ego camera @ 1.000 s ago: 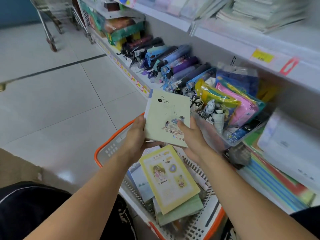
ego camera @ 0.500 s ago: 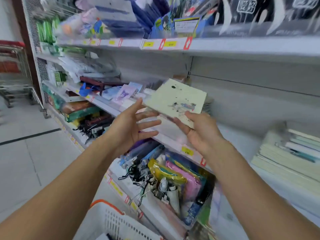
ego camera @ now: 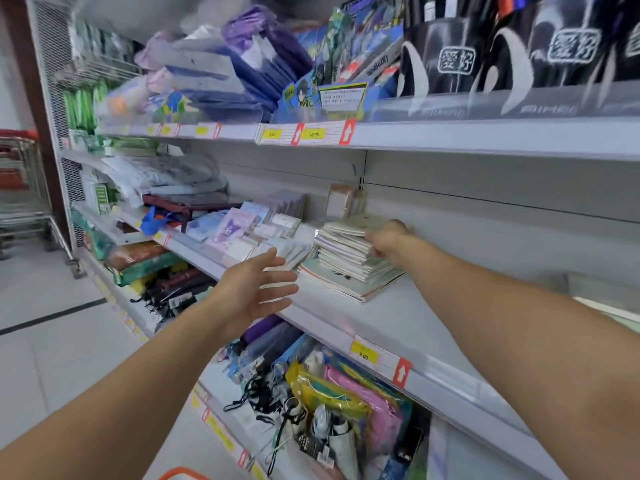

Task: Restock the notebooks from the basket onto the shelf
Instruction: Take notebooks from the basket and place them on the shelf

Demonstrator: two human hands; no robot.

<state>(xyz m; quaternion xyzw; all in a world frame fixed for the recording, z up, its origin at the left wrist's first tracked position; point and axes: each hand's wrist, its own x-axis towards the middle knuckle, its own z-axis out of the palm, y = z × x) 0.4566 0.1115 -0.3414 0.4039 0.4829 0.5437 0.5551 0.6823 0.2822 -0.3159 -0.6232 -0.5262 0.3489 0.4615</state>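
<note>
— Setting the notebook (ego camera: 349, 226) atop the stack (ego camera: 346, 265), centre-right of frame, right hand (ego camera: 389, 239) gripping its edge?
— Yes; square corners before letting go; left hand (ego camera: 254, 292) spread wide, empty, lower centre; basket (ego camera: 181, 474) at bottom edge.

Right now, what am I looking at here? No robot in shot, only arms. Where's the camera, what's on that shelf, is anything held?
There is no machine: a person is working bare-handed, and the single wide-angle camera sits on their head, looking forward and down, so you see their own arms. The right hand rests on the top notebook of a notebook stack on the middle shelf, apparently setting it down; whether the fingers grip it is hard to tell. The left hand is open and empty, hovering in front of the shelf edge. Left of the stack lie pastel card packs. Below are folded umbrellas and coloured pouches. The orange basket rim peeks in at the bottom.
</note>
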